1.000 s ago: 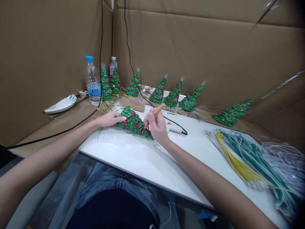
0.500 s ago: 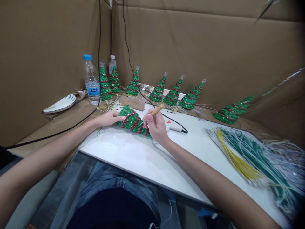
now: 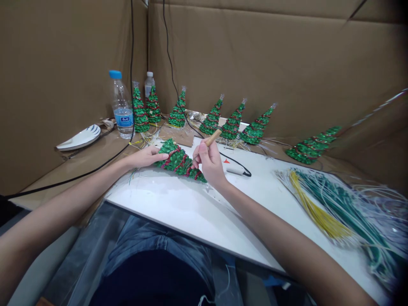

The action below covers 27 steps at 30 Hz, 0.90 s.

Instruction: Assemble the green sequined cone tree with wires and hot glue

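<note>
A small green Christmas tree [image 3: 180,161] with red garland bands lies on its side over the white board [image 3: 165,204], its wide base to the left. My left hand [image 3: 148,157] is closed around the base end, thumb on top. In my right hand [image 3: 210,163] is a wooden-handled awl [image 3: 213,138], gripped like a pen with the handle pointing up and right. Its thin metal shaft slants down toward the tree's red garland; whether the tip is inside the tree I cannot tell.
Several finished-looking trees [image 3: 233,121] stand along the back, and one tree [image 3: 314,145] leans at the right. Bundles of yellow strands [image 3: 321,212] and green strands [image 3: 344,212] lie on the right. At left are a water bottle [image 3: 123,110], a white dish [image 3: 81,138] and a black cable [image 3: 79,176].
My right hand and the awl have shifted slightly right and up, with the handle standing a little steeper. My left hand and the tree have hardly moved.
</note>
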Each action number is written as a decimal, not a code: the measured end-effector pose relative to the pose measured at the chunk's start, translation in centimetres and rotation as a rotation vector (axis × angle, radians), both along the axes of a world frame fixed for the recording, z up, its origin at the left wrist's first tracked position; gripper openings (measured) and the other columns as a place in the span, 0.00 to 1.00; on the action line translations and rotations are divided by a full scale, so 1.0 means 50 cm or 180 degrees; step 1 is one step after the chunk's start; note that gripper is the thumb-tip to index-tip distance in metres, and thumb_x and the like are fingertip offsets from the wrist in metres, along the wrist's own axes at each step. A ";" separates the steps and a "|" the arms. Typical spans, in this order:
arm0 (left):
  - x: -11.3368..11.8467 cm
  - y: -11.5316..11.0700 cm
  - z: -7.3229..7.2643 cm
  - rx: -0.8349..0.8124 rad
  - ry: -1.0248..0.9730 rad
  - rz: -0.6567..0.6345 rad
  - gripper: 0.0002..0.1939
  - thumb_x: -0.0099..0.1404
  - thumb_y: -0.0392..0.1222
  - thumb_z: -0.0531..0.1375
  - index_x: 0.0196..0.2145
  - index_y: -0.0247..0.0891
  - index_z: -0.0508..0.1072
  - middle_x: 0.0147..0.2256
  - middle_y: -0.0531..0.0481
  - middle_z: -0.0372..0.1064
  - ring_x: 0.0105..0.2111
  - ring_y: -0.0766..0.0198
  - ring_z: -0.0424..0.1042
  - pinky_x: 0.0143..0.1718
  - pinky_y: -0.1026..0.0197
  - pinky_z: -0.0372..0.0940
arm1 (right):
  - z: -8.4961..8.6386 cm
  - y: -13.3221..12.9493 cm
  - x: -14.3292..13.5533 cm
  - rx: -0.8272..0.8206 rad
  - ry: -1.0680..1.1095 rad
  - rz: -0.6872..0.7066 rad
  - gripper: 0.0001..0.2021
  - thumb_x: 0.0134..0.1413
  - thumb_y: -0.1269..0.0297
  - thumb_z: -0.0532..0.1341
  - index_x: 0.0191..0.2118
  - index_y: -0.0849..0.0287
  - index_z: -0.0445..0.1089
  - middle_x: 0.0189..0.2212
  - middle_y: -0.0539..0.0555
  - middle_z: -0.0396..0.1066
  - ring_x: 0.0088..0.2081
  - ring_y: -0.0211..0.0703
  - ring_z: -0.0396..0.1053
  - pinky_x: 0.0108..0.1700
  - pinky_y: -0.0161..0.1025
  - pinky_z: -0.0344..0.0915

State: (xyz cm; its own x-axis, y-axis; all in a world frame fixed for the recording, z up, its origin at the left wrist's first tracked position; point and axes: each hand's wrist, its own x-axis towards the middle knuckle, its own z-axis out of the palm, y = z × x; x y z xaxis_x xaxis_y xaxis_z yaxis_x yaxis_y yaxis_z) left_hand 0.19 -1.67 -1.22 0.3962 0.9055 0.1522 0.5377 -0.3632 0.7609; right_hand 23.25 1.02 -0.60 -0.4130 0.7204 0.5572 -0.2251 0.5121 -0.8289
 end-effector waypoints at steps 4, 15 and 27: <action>0.002 -0.002 0.002 0.0034 -0.0048 0.0087 0.27 0.61 0.61 0.53 0.21 0.32 0.69 0.18 0.55 0.55 0.21 0.70 0.55 0.22 0.67 0.51 | -0.004 0.000 0.001 0.0183 -0.0058 -0.0020 0.14 0.60 0.46 0.53 0.34 0.51 0.54 0.22 0.43 0.54 0.18 0.32 0.54 0.18 0.33 0.60; 0.011 -0.003 0.003 0.0054 -0.0230 -0.0254 0.27 0.64 0.60 0.50 0.25 0.32 0.71 0.26 0.52 0.67 0.27 0.68 0.62 0.32 0.66 0.60 | -0.009 -0.001 0.002 0.0338 -0.0071 -0.0140 0.13 0.61 0.48 0.52 0.36 0.52 0.55 0.23 0.43 0.56 0.18 0.31 0.59 0.19 0.33 0.58; 0.013 -0.001 0.004 0.0025 -0.0236 -0.0171 0.26 0.62 0.61 0.51 0.29 0.32 0.71 0.27 0.52 0.66 0.28 0.67 0.62 0.32 0.65 0.61 | -0.008 -0.002 -0.004 0.0384 -0.0135 -0.0241 0.13 0.61 0.47 0.52 0.36 0.51 0.55 0.22 0.43 0.57 0.18 0.31 0.59 0.19 0.34 0.60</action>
State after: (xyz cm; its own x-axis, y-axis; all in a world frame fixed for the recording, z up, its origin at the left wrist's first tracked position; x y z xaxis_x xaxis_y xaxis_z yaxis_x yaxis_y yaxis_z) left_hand 0.86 -1.74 -1.03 0.4315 0.8819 0.1901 0.4596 -0.3962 0.7949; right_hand 23.06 0.92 -0.98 -0.3850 0.6792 0.6249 -0.1480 0.6229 -0.7682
